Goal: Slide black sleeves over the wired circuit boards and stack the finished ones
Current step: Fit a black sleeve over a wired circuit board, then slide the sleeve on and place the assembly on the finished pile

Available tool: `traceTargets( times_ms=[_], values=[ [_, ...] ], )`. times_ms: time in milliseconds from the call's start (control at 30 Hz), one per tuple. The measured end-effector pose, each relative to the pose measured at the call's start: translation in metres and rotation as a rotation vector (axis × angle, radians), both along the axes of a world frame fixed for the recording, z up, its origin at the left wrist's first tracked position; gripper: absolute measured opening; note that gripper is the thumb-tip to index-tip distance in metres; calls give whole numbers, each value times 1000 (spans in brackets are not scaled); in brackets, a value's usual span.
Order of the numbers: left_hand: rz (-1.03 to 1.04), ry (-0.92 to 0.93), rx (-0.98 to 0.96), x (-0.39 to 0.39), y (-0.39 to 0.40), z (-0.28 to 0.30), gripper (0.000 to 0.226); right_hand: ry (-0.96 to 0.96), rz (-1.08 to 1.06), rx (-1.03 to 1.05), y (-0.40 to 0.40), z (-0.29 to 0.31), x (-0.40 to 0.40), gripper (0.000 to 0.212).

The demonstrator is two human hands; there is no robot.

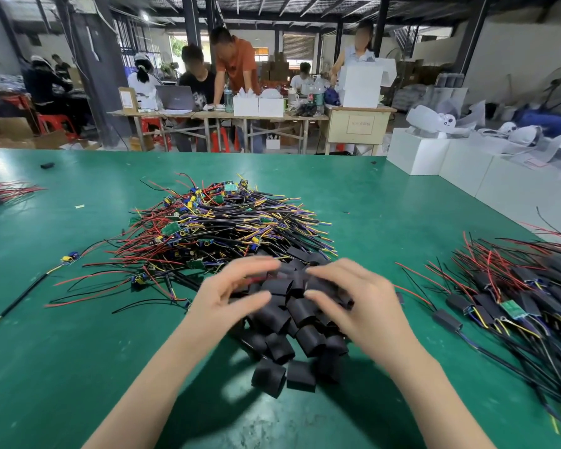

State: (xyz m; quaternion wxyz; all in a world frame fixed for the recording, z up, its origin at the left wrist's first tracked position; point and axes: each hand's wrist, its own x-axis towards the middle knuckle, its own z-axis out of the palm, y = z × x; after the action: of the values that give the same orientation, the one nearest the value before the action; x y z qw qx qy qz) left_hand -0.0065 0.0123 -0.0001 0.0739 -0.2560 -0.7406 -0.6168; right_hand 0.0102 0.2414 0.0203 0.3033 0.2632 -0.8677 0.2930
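Both blurred hands hover half-open, apparently holding nothing, over the heap of short black tube sleeves (292,322), left hand (230,293) at nine o'clock, right hand (347,296) at three, with the tangled pile of wired green circuit boards (221,222) at twelve.

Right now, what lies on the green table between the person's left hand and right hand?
In the head view, the heap of black sleeves fills the gap between the left hand and the right hand, both blurred. Little bare table shows there.

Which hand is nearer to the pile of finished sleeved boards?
Right. The right hand is over the black sleeves, beside the finished pile; the left hand is farther away.
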Motion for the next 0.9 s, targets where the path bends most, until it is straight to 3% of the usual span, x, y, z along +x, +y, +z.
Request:
traceTargets(
  times_ms=[100, 200, 233, 300, 367, 400, 467, 533, 600, 633, 733, 800, 900],
  values=[
    [326, 87, 27, -9, -15, -1, 31, 205, -147, -118, 25, 12, -3, 25],
    [516, 71, 17, -16, -25, -10, 34, 263, -493, -141, 59, 18, -8, 22],
    [563, 64, -2, -18, -26, -12, 35, 191, -649, -131, 71, 16, -10, 22],
    [640, 87, -123, -21, -28, -18, 34, -139, -917, -49, 94, 6, -15, 24],
    [659, 109, -292, -25, -29, -23, 37, -540, -1044, 71, 106, -6, -16, 29],
    [642, 108, -381, -29, -30, -25, 42, -650, -1060, 132, 109, -11, -16, 34],
    [596, 99, -571, -37, -30, -29, 54, -641, -1055, 193, 105, -17, -17, 40],
    [587, 90, -773, -44, -31, -34, 56, -373, -937, 132, 94, -18, -22, 34],
    [603, 90, -912, -47, -33, -40, 48, -191, -646, 17, 72, -13, -22, 20],
    [624, 102, -957, -47, -34, -42, 43, -206, -471, -54, 59, -10, -20, 14],
    [694, 180, -922, -45, -37, -43, 23, -412, -236, -3, 25, -15, -16, 19],
    [707, 219, -823, -43, -39, -40, 13, -402, -314, 203, 15, -23, -17, 34],
    [716, 281, -669, -36, -37, -31, 10, -408, -364, 295, 10, -26, -16, 44]
  ],
)
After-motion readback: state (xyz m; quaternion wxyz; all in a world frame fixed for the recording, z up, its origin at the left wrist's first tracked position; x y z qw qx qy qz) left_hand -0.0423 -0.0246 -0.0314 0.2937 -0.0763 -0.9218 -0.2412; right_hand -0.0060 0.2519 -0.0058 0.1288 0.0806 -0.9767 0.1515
